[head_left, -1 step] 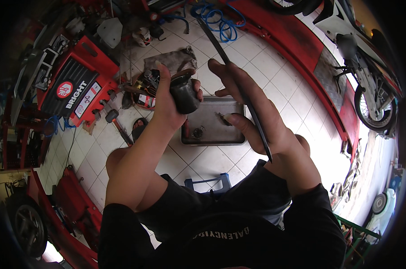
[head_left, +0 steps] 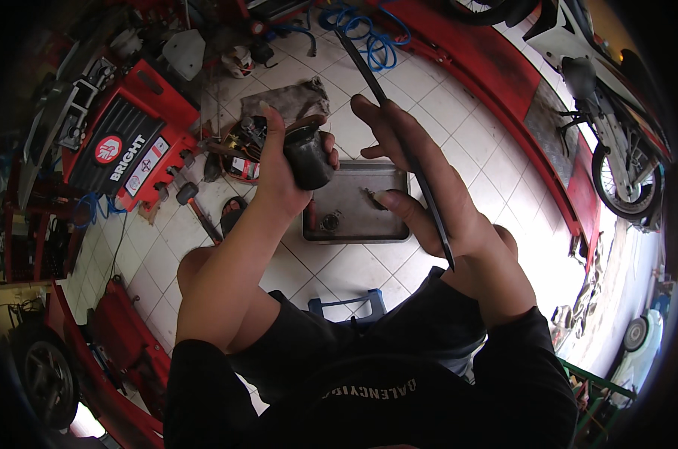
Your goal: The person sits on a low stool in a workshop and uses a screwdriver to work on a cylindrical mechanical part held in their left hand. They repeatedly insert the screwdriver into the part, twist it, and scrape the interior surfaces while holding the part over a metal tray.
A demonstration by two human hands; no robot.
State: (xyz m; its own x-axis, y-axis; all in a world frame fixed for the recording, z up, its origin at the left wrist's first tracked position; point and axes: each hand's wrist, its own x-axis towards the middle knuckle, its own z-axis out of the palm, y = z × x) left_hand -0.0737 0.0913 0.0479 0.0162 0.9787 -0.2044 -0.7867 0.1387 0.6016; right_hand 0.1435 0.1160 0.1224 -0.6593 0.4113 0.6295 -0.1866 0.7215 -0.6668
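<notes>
My left hand (head_left: 279,161) is wrapped round a dark, cup-shaped cylindrical part (head_left: 314,166), its thumb pointing up beside the rim. Right of it, my right hand (head_left: 421,161) has its fingers bent and partly apart, the thumb toward the cup-shaped part. A long, thin black strip (head_left: 365,69) lies slantwise across that hand, from beyond the fingers down to the wrist; how the fingers grip it is hard to make out. Beneath both hands a metal tray (head_left: 354,239) stands on the floor, with a small round part (head_left: 329,221) in it.
A hammer (head_left: 196,212) leans by my left leg. A red machine (head_left: 129,142) stands at left, and a grey rag (head_left: 286,101) lies beyond the tray. Blue hose (head_left: 380,52) coils at the far side near a red lift ramp (head_left: 496,97). A motorcycle (head_left: 608,127) stands at right.
My right hand's fingers and the upper end of the black strip have shifted slightly to the right. My left hand and the cup-shaped part look unmoved.
</notes>
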